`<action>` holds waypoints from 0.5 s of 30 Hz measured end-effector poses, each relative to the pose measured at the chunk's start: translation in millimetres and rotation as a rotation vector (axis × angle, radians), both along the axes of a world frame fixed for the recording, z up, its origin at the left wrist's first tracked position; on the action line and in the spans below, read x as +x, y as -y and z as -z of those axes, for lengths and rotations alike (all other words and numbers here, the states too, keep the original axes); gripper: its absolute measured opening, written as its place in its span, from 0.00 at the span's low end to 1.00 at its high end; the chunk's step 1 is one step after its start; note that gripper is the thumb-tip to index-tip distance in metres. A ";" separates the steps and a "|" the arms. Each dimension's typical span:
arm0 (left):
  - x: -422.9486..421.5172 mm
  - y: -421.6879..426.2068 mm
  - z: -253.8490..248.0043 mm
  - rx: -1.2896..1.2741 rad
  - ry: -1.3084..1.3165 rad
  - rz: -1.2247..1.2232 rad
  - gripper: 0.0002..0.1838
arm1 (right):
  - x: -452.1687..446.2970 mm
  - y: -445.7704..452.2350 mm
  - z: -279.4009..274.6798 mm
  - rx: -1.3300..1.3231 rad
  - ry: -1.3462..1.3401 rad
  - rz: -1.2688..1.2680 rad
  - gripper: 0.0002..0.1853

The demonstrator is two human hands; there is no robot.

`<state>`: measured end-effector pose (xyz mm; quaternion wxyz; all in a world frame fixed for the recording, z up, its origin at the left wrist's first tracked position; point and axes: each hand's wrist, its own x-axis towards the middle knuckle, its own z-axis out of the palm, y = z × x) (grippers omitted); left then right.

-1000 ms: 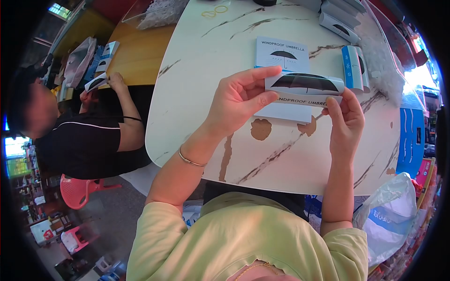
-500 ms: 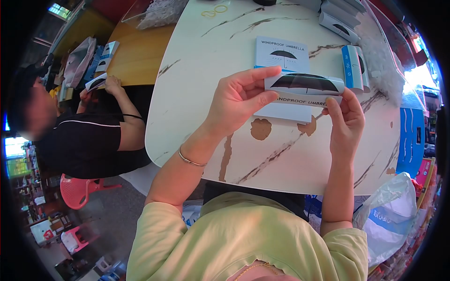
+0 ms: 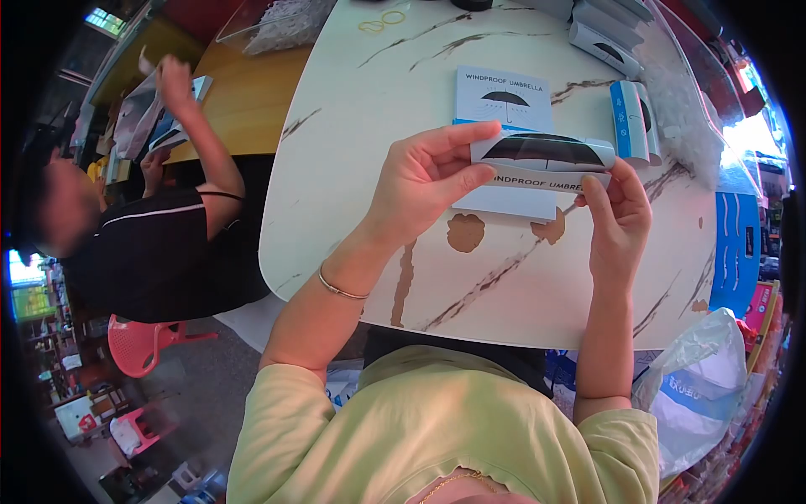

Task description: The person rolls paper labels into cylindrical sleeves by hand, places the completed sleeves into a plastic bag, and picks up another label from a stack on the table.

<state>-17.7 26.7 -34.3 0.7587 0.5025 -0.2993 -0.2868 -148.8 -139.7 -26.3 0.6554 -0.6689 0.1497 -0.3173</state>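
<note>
Between my two hands is a curled printed paper sleeve (image 3: 546, 153) with a black umbrella picture and the words "WINDPROOF UMBRELLA". My left hand (image 3: 432, 172) pinches its left end between thumb and fingers. Its right end is gripped by my right hand (image 3: 617, 197), thumb in front. Beneath it on the marble-patterned table (image 3: 353, 210) lies a stack of flat printed sheets (image 3: 504, 92) with the same umbrella design, partly covered by the sleeve and my hands. To the right, rolled blue-and-white sleeves (image 3: 625, 124) rest on the table.
More folded printed sleeves (image 3: 600, 46) lie at the back right beside clear plastic bags (image 3: 684, 109). Yellow rubber bands (image 3: 382, 22) are at the far edge. On the left, a co-worker (image 3: 159, 227) sits at a wooden table (image 3: 222, 109). A white plastic bag (image 3: 701, 386) hangs at right.
My hands and the paper sleeve hold nearly the same position. The co-worker's one hand has risen up and away from the sleeve at the wooden table.
</note>
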 end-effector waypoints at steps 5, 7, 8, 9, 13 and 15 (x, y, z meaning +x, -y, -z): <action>-0.6 -0.1 0.1 -0.002 -0.010 0.005 0.20 | -0.1 0.6 0.1 -0.002 0.000 -0.001 0.14; -0.6 -0.3 0.1 -0.003 -0.015 0.007 0.20 | 0.0 0.6 0.5 0.001 0.000 0.006 0.14; -0.5 -0.5 -0.1 -0.003 -0.018 0.013 0.20 | 0.1 0.5 0.4 0.000 0.000 0.007 0.14; -0.3 -0.6 -0.2 -0.002 -0.021 0.019 0.20 | 0.2 0.3 0.0 0.002 -0.002 0.009 0.14; 0.4 0.3 1.5 -0.006 -0.025 0.022 0.20 | -0.3 1.2 0.3 -0.007 -0.013 0.014 0.14; 2.1 -0.6 3.6 -0.004 0.021 0.041 0.22 | -0.1 1.0 -0.3 0.001 -0.016 0.016 0.14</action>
